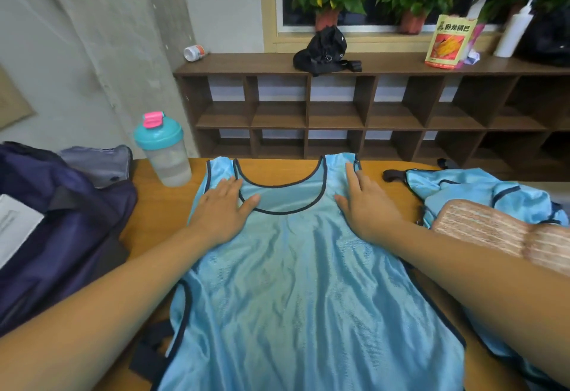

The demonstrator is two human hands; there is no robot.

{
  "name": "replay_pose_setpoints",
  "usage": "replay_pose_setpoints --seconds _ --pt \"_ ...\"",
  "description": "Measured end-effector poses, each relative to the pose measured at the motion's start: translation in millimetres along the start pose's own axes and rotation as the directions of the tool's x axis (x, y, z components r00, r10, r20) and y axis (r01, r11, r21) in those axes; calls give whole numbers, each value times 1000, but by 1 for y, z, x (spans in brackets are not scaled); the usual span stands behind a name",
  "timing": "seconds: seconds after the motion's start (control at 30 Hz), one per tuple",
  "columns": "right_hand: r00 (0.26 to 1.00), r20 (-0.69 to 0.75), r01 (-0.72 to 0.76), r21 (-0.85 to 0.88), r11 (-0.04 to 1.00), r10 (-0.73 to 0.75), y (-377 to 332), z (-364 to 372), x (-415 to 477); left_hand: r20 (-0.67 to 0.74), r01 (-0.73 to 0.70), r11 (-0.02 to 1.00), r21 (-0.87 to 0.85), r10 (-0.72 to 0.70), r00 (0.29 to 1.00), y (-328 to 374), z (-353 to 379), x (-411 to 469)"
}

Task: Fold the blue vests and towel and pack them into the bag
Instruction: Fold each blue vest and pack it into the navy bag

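Left hand: my left hand (223, 205) lies flat, fingers straight and spread, palm down on the left shoulder of the vest, with the thumb on the neckline.
Right hand: my right hand (367, 205) lies the same way, flat and open-fingered, on the right shoulder strap; it holds nothing.
Vest under my hands: the light blue mesh vest with dark piping (296, 282) is spread out flat on the orange-brown wooden table (160, 205), neck away from me, its body running back between my forearms.
Right of my right hand: a second light blue vest (481, 190) lies crumpled in a heap, with a beige striped terry towel (493, 230) on its near side, beside my right forearm.
Left of my left hand: the dark navy fabric bag (61, 230) sits slumped on the table, well apart from the vest.
Beyond my left hand: a clear shaker bottle with a teal lid and pink flip cap (163, 150) stands upright.
Beyond both hands: a dark brown wooden cubby shelf (339, 107) with a black fabric pouch (324, 48) on top.
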State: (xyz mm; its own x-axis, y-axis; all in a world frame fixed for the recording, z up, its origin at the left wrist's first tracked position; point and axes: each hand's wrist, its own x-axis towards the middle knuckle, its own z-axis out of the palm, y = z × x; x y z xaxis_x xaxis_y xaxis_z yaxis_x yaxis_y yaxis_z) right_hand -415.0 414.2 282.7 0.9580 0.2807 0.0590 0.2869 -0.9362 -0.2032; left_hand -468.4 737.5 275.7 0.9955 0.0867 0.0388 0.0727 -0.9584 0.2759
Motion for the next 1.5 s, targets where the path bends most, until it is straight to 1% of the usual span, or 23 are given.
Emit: replay_pose_setpoints --seconds 0.13,0.23,0.3,0.33,0.37,0.4,0.43,0.5,0.57,0.63,0.67,0.7,0.77,0.87,0.9,1.0,1.07,1.13,1.2,1.3,1.37,1.43,1.5 --pt "995 41 -90 -79 993 93 14 3 -14 22 -44 998 41 43 999 -4 2 -17" --pt "996 36 -72 -197 978 81 15 -2 -28 37 -72 997 22 71 997 1 5 -29" --pt "1000 -12 -28 -297 954 26 11 -8 -34 -39 -67 995 -71 64 997 5 1 -31" --pt "998 -62 -8 -329 944 -13 9 -13 -35 -108 -56 992 -116 43 993 5 -3 -29" --pt "992 -121 2 -324 946 -43 9 -18 -34 -183 -39 989 -140 13 983 2 -8 -27" --pt "985 -164 0 -282 960 -48 9 -23 -33 -250 -19 988 -152 -20 968 -1 -14 -23" --pt "984 -179 -15 -204 979 -22 11 -28 -30 -295 9 986 -165 -58 954 -9 -19 -20" --pt "989 -105 -108 -51 993 103 21 -36 -21 -316 92 977 -194 -151 937 -25 -29 -12" --pt "976 -8 -216 37 976 217 30 -44 -10 -263 201 964 -175 -243 934 -37 -36 -4" --pt "962 45 -273 107 956 269 34 -48 0 -176 276 947 -165 -304 936 -41 -37 3" --pt "960 57 -281 148 948 275 33 -50 4 -141 288 935 -205 -320 937 -41 -36 6" --pt "957 64 -289 198 937 281 31 -51 6 -126 288 921 -262 -328 936 -42 -34 9" --pt "953 64 -302 303 904 298 28 -52 11 -149 265 900 -345 -332 932 -45 -34 14" --pt "957 6 -270 375 887 289 31 -49 16 -212 220 908 -356 -308 928 -45 -45 17" --pt "955 -6 -267 427 864 298 33 -49 19 -238 204 917 -343 -295 925 -45 -49 17" --pt "924 -39 -267 645 716 380 36 -55 22 -336 162 948 -274 -252 908 -48 -57 20" --pt "901 -53 -254 738 625 430 36 -59 23 -372 169 953 -250 -256 892 -52 -57 24" --pt "895 -35 -265 761 592 445 36 -55 25 -365 193 940 -281 -290 885 -52 -54 30" --pt "895 -13 -293 737 610 445 35 -49 27 -322 231 915 -330 -339 884 -49 -48 35" --pt "908 76 -320 761 564 413 34 -47 27 -267 253 872 -419 -385 883 -48 -39 40" --pt "929 144 -329 746 579 342 37 -52 28 -249 252 842 -477 -405 880 -48 -36 43" --pt "941 192 -329 718 614 280 37 -59 30 -237 270 826 -494 -427 873 -48 -37 45" --pt "940 157 -318 732 603 304 38 -63 36 -263 268 817 -511 -445 856 -48 -41 49"
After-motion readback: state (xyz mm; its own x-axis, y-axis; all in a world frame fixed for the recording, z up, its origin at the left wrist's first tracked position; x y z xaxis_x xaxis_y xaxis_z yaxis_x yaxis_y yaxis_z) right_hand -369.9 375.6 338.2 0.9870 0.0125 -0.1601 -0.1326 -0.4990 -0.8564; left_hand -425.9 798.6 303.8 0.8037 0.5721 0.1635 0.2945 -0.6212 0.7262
